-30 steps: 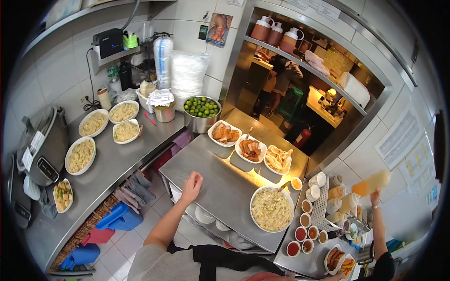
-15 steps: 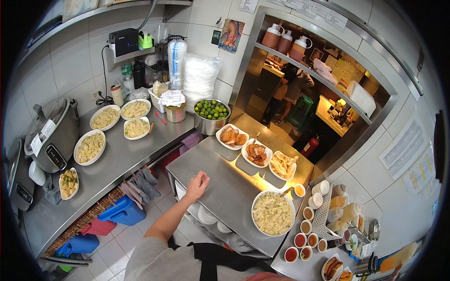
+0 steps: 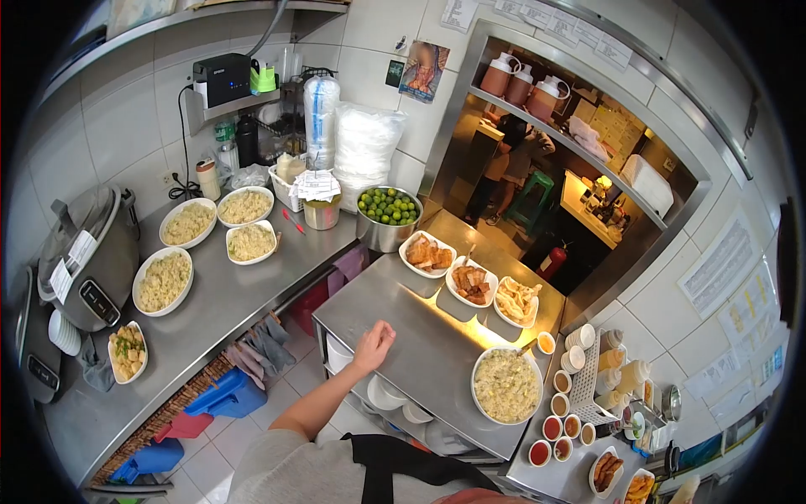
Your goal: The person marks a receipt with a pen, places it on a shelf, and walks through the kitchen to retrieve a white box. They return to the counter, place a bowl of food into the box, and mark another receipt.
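My left hand point(image 3: 374, 344) is over the left part of the steel table point(image 3: 382, 298), its fingers curled closed with nothing visible in them. To its right on the same table is a large white bowl of rice point(image 3: 507, 385). Along the table's far side stand white dishes of fried pieces point(image 3: 429, 254), browned meat point(image 3: 471, 282) and pale crisp strips point(image 3: 516, 301). A steel pot of green citrus point(image 3: 388, 210) stands beyond the hand. My right hand is out of view.
The left counter point(image 3: 227, 294) holds several rice dishes point(image 3: 163, 281) and a cooker point(image 3: 92, 252). Sauce cups point(image 3: 539, 454) and squeeze bottles point(image 3: 634, 372) are at the right. A person point(image 3: 512, 160) stands beyond the pass-through window.
The camera view has shifted, so the counters and dishes appear slightly farther right. My left hand appears farther right and lower too, still closed over the same part of the table.
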Tool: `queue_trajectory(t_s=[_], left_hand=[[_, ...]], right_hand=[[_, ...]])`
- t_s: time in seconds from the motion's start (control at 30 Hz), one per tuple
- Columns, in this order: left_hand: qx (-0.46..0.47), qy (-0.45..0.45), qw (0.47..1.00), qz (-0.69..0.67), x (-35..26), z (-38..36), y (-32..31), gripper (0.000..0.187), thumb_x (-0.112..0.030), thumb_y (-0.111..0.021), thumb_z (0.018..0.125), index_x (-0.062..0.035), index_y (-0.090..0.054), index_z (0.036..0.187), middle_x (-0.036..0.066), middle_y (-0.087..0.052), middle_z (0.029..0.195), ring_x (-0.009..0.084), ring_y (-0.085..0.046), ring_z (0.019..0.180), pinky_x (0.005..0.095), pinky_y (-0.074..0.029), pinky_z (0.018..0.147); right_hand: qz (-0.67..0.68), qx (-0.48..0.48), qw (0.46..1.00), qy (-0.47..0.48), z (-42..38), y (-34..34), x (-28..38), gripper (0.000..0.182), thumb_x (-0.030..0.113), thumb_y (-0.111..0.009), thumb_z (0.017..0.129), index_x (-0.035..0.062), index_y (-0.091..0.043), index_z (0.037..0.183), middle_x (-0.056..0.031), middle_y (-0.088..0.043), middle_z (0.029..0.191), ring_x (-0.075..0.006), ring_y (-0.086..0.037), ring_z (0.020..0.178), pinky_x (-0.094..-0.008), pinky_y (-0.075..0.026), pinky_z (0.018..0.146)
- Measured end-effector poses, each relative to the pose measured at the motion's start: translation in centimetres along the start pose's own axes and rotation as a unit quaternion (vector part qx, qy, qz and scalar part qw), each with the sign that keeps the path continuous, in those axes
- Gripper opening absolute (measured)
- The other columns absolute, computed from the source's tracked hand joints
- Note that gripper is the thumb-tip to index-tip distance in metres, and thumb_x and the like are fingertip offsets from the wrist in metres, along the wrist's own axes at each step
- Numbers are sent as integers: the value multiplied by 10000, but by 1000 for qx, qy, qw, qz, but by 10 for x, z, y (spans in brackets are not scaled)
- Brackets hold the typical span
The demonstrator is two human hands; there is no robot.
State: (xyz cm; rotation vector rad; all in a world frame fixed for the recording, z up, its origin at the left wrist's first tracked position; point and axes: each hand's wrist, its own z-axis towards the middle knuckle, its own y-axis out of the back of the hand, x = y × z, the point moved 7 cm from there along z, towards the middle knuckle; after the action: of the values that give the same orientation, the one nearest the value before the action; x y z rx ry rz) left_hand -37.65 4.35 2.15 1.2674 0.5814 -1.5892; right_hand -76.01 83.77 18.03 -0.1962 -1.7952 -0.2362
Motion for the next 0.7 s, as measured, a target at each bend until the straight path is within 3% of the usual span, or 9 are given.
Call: queue_trajectory(t_s=[0.17,0.23,0.4,0.47,0.5,0.53,0.6,0.7], left_hand=[[60,4,998,-35,4,2,0,179,-227,-511,854,-56,-458,861,66,-511,564,173,-501,495,311,-374,478],[111,27,979,-168,12,4,-3,160,-224,-493,866,-68,-458,857,27,-489,541,121,-472,496,282,-358,471],[220,85,954,-186,17,6,28,132,-199,-469,881,-68,-458,864,11,-469,558,89,-450,510,236,-348,484],[211,63,954,-202,23,8,59,125,-185,-471,878,-61,-460,872,9,-473,570,83,-451,525,238,-351,486],[193,57,956,-214,26,12,79,110,-164,-472,874,-54,-468,875,4,-477,577,77,-455,538,234,-363,496],[198,57,955,-213,26,14,99,110,-164,-472,874,-54,-468,875,4,-477,577,77,-455,538,234,-363,496],[129,64,974,-177,31,25,154,91,-139,-470,871,-49,-478,875,3,-479,586,74,-457,542,227,-376,505],[43,52,990,-121,41,37,229,87,-128,-464,868,-45,-490,864,1,-489,591,73,-471,550,224,-385,505]], right_hand=[[27,24,999,-24,-64,-30,-35,323,223,-460,834,-16,-492,1049,-170,-607,844,-279,-601,793,-360,-522,705],[38,46,998,-24,-84,-51,-49,323,223,-460,834,-16,-492,1049,-170,-607,841,-278,-603,789,-358,-524,701],[68,121,990,-8,-134,-121,-82,323,223,-462,834,-15,-491,1051,-171,-609,834,-276,-607,778,-353,-531,691],[82,161,984,2,-157,-170,-93,323,222,-462,834,-15,-491,1051,-171,-609,831,-276,-609,774,-351,-533,686],[99,147,984,19,-195,-206,-85,314,208,-466,832,-6,-490,1061,-177,-614,815,-251,-628,653,-298,-555,583],[81,151,985,-9,-213,-230,-88,309,177,-468,815,-33,-494,1041,-183,-619,796,-262,-632,660,-309,-555,574],[84,208,975,-8,-262,-288,-87,325,127,-474,770,-78,-489,1022,-211,-619,769,-281,-644,639,-308,-564,516],[68,280,958,-11,-324,-363,-94,311,90,-483,749,-89,-499,1002,-212,-615,802,-291,-643,646,-337,-567,543]])
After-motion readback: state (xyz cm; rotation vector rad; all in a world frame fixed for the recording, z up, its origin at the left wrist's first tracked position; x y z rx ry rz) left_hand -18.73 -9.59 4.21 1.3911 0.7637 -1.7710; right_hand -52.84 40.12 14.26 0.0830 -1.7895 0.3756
